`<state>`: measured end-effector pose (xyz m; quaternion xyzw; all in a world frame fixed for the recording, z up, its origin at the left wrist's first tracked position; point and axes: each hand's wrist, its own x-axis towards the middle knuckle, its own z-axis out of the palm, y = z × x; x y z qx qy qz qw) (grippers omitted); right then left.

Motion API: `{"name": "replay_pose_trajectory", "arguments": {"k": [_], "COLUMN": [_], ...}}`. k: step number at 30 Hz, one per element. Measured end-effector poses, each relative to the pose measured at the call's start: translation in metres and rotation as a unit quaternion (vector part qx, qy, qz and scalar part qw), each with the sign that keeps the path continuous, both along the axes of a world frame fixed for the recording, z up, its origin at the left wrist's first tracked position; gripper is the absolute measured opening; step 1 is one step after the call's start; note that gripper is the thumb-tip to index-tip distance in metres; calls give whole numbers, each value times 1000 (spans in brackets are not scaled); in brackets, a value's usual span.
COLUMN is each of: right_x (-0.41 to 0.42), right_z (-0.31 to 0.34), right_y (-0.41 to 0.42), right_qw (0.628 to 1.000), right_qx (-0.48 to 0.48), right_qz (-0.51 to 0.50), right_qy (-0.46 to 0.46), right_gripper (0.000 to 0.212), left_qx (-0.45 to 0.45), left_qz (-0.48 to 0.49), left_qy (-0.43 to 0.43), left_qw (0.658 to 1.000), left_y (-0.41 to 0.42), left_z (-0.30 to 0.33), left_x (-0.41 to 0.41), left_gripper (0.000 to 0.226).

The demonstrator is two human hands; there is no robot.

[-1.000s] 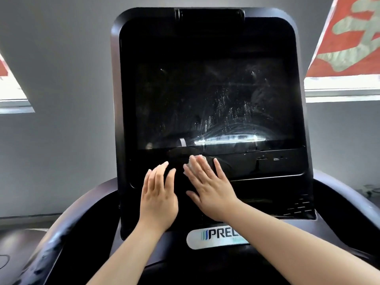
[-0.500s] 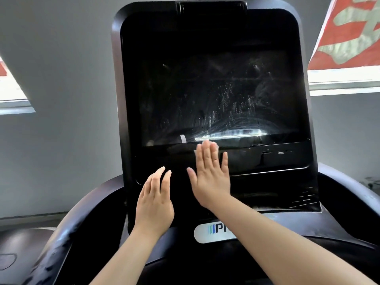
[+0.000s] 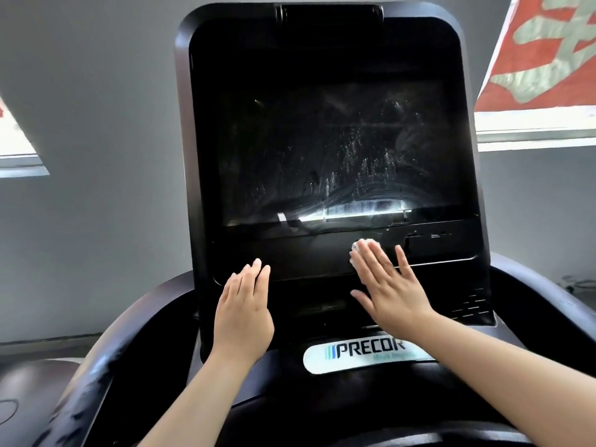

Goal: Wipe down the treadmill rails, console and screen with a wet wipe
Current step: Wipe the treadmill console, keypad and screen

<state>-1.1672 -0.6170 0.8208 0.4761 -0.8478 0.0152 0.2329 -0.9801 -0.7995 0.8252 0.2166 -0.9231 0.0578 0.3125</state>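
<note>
White wipe (image 3: 362,246) under flat right hand (image 3: 392,293), below screen (image 3: 322,156) edge

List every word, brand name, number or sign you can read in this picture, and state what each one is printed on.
"PRECOR": on the white oval badge at the base of the treadmill console.
Smaller line under it on the badge: too blurred to read.
Large pale characters on the red banner at upper right: cropped, not readable.

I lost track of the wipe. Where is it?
The wet wipe sits under the right hand's fingertips, pressed against the black panel just below the screen, right of centre.
</note>
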Motion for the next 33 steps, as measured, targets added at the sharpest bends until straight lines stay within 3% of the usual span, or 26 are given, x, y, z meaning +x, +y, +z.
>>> {"name": "replay_pose_trajectory", "arguments": {"k": [2,4,11,17,21,24,27,29,31,33], "right_x": [12,30,53,-14,-32,-14,4,-5,-30,-53], "right_z": [4,9,13,17,30,37,20,19,23,30], "right_y": [-27,-61,-88,-15,9,-14,-26,-16,5,29], "right_qw": [996,995,996,994,945,939,988,996,995,968], "right_qx": [-54,-76,-23,-42,-91,-123,-47,-12,-26,-76], "right_qz": [-50,-51,91,-92,-240,-222,-72,-40,-77,-189], "right_qy": [-43,-50,3,-47,-201,-232,-126,-80,-52,-145], "right_gripper": [67,65,61,69,63,65,70,68,67,64], "left_qx": [17,26,68,35,24,18,6,-2,-8,-10], "left_qz": [-2,-9,-30,-78,-86,-96,-103,-105,-102,-93], "left_qy": [-8,3,41,14,-4,-14,-29,-43,-62,-81], "left_qw": [1000,1000,996,996,996,995,994,994,993,992], "left_y": [1,1,6,27,37,43,50,52,55,57], "left_z": [3,5,11,8,4,4,7,8,7,6], "left_x": [2,5,0,-18,-25,-33,-43,-48,-53,-57], "left_gripper": [69,63,58,70,77,78,74,73,73,73]}}
